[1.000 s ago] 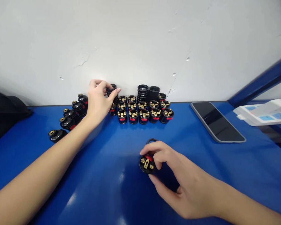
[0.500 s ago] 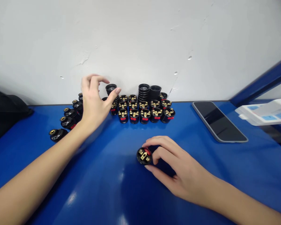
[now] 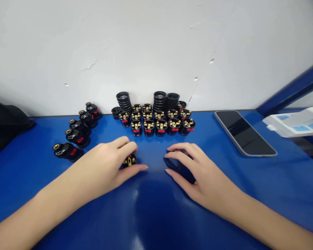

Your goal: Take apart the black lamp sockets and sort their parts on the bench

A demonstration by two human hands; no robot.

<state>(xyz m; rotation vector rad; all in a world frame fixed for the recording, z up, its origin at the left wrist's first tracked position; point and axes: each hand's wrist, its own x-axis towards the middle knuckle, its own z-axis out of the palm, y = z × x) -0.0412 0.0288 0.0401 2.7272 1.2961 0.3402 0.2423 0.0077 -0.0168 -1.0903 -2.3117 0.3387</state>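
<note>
My left hand (image 3: 120, 158) is curled around a round black plug insert with brass terminals (image 3: 129, 161), partly hidden by the fingers. Opposite it, my right hand (image 3: 189, 166) has its fingers and thumb closed about a thin black ring (image 3: 173, 163), which is blurred. A gap of bare blue tabletop lies between the two hands. Beyond them stand rows of black plug inserts (image 3: 148, 127) with brass terminals and red tabs facing up. Behind these rise a left stack of black rings (image 3: 123, 100) and a right stack of black rings (image 3: 160, 100).
Several assembled black plugs (image 3: 78, 137) with red tabs line the left of the blue table (image 3: 151, 215). A phone (image 3: 246, 133) lies at right, near a white plastic case (image 3: 294, 123). Dark cloth (image 3: 7, 125) sits at far left, and a white wall (image 3: 146, 45) closes the back.
My left hand has come down from the ring stack toward me and now holds a plug insert. The insert has left my right hand, which now holds a black ring slightly farther right.
</note>
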